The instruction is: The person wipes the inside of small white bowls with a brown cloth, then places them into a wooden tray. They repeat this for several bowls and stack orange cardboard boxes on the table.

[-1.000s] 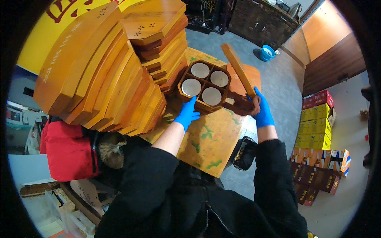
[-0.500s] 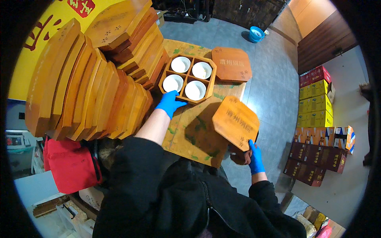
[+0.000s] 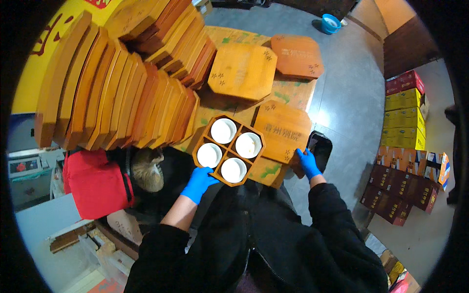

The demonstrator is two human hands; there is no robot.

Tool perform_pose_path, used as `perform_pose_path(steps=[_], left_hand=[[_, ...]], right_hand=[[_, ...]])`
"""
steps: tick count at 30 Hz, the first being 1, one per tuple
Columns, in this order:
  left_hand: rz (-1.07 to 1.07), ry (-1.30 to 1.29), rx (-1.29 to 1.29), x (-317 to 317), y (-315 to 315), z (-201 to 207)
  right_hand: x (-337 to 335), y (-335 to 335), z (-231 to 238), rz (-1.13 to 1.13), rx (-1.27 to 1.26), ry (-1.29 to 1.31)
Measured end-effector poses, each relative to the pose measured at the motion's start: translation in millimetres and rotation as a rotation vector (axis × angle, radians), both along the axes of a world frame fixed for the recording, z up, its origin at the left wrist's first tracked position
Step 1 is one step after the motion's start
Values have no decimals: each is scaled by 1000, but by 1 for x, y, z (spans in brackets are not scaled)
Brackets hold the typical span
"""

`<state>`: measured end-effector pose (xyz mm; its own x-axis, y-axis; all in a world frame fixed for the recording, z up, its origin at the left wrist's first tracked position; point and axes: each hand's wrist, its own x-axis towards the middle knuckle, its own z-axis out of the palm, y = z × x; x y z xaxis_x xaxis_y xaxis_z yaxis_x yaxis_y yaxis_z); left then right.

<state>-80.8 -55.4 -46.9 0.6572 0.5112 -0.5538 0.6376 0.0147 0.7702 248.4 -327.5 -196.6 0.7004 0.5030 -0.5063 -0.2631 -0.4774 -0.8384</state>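
Observation:
My left hand [image 3: 199, 184] in a blue glove grips the near left edge of an octagonal wooden box [image 3: 199, 142]. Dividers split the box into compartments, each with a white round cup [image 3: 233, 170]; one on the right has small bits in it. My right hand [image 3: 308, 163], also gloved in blue, is closed on the near right corner of an octagonal wooden lid [image 3: 282, 131] with dark writing. That lid lies close beside the box. Farther back, a yellowish wooden piece [image 3: 243, 72] with flower marks shows its flat top, and a redder lid [image 3: 297, 56] is to its right.
Stacks of wooden boxes or lids [image 3: 102, 93] fill the left of the wooden table [image 3: 234, 35]. A black container [image 3: 320, 148] is beyond my right hand. A cat [image 3: 147, 171] and red fabric [image 3: 97, 183] are at lower left. Cartons [image 3: 403, 118] line the right wall.
The divided box with its cups has come toward my body in my left hand, uncovering the yellowish wooden piece. My right hand and its lid have shifted slightly left and away from me.

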Motion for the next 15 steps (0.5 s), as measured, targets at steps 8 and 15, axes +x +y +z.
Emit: perform_pose_path(steps=[8, 15], left_hand=[[187, -47, -170, -11, -7, -45], [-60, 81, 79, -6, 3, -40]], right_hand=[[-23, 48, 110, 136, -230, -690], [-98, 133, 159, 938, -130, -805]])
